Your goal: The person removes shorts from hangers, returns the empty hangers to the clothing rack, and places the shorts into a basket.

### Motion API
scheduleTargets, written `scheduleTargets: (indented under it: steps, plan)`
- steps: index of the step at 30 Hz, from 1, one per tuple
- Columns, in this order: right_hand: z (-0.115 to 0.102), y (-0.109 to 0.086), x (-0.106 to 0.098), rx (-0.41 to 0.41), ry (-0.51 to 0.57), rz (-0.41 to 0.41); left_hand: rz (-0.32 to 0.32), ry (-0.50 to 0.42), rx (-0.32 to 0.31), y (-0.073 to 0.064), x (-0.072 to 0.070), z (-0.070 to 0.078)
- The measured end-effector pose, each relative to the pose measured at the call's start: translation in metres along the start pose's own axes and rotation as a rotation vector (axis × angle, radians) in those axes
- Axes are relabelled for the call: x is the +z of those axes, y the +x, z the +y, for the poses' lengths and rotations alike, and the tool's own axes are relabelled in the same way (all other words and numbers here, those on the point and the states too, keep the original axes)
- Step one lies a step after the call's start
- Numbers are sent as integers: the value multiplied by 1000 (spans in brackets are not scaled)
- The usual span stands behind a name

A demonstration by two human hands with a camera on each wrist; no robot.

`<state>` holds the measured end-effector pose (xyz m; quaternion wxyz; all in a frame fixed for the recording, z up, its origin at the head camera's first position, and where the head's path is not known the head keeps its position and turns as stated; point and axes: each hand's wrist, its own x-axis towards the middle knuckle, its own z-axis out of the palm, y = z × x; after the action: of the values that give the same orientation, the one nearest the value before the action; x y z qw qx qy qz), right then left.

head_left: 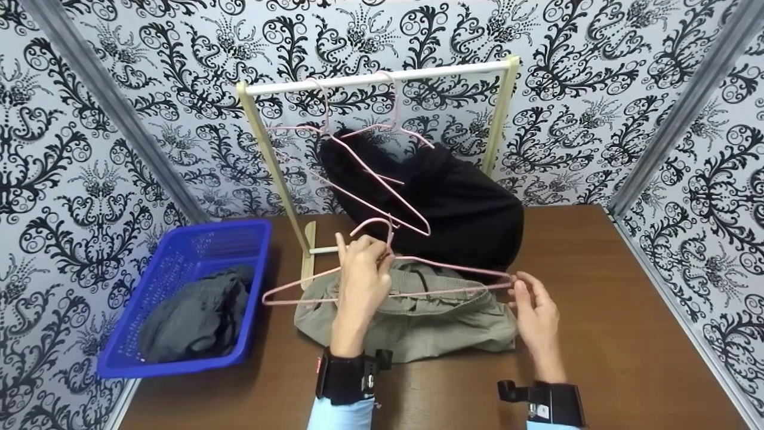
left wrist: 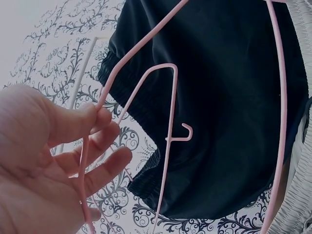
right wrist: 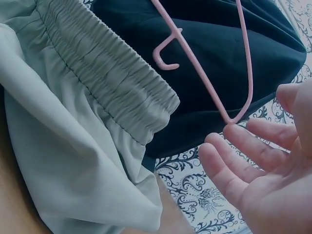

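Note:
My left hand (head_left: 363,278) pinches a pink hanger (head_left: 450,264) just below its hook; in the left wrist view the thumb and fingers (left wrist: 105,146) close on its wire. At the hanger's right end is my right hand (head_left: 536,316). Its fingers (right wrist: 234,170) are loosely extended, and the tips touch or nearly touch the hanger's corner (right wrist: 231,120). Below and behind the hanger, grey-green shorts (head_left: 418,331) with a gathered elastic waistband (right wrist: 112,68) lie on the table. Whether any of the hanger is inside the waistband is hard to tell.
A small rack (head_left: 382,77) with a white bar stands behind, carrying a bare pink hanger (head_left: 382,179) and another with a black garment (head_left: 471,209). To the left, a blue basket (head_left: 253,286) holds a dark grey garment (head_left: 194,316). Patterned walls surround the brown table (head_left: 615,346).

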<state>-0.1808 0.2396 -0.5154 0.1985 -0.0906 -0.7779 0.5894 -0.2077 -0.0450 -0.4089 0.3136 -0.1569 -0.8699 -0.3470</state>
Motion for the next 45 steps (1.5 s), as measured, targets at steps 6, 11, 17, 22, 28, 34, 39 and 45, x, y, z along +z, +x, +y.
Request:
scheduleTargets:
  steps: [6,11,17,22,28,34,39,45]
  plan:
    - [1,-2,0,-27,-47,-58,-51,-14,23,-1,1,1]
    - [3,-5,1,-65,-60,-182,-67,-37,57,-3,5,0]
    - [8,-10,3,-164,62,-301,-14,-51,100,-4,7,-2]
    - [12,-10,5,-327,200,-343,38,-67,109,-3,9,-3]
    - [13,-9,7,-376,186,-299,62,-67,90,-4,12,-2]
    - [9,-11,8,-386,131,-233,78,-83,54,-6,12,-7]
    - [7,-10,9,-378,116,-202,120,-74,35,-7,12,-15]
    - [2,-10,10,-338,120,-165,159,-66,1,-7,8,-22]
